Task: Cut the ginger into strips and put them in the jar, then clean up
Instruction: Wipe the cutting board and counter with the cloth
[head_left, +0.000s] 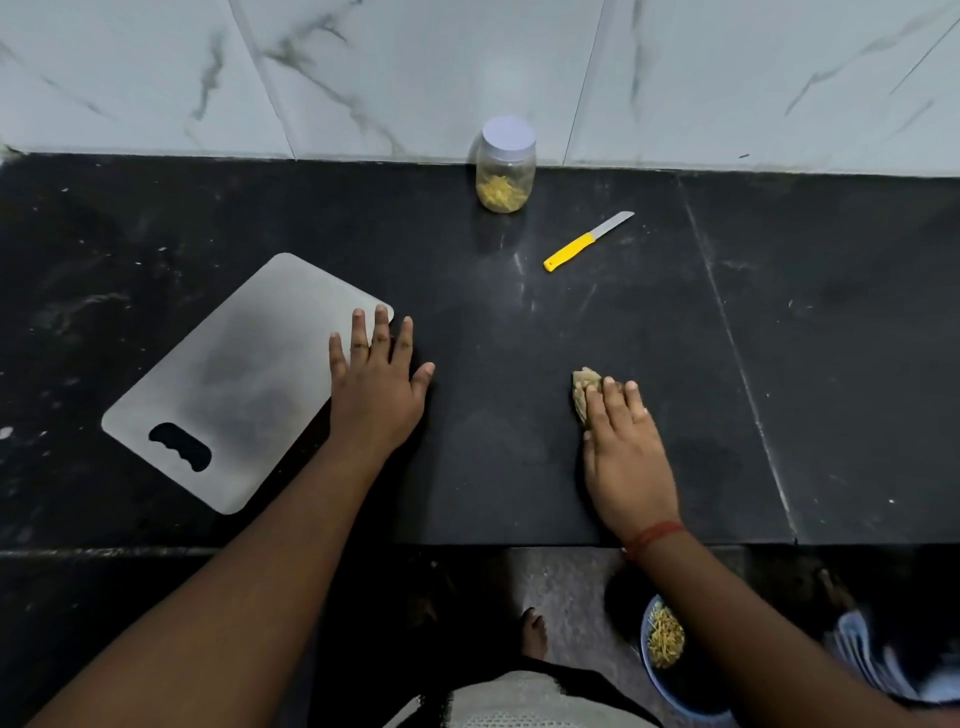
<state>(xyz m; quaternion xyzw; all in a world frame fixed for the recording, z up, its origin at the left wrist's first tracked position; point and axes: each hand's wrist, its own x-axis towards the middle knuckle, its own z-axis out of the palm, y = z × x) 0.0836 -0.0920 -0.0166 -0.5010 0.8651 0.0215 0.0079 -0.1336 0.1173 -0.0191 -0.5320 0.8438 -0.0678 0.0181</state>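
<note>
Fingers of the right hand (626, 447) lie straight, pressing a brownish cloth (586, 389) flat on the black counter (519, 322). Left hand (375, 382) rests spread, fingertips on the steel cutting board (234, 379). Against the wall stands the lidded jar (505, 165) of ginger strips (501, 191), a yellow-handled knife (587, 241) near it.

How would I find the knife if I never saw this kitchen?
Look along the black stone counter toward the marble wall. Right of the clear plastic jar with a white lid lies a small knife with a yellow handle, the only bright yellow tool there.
</note>
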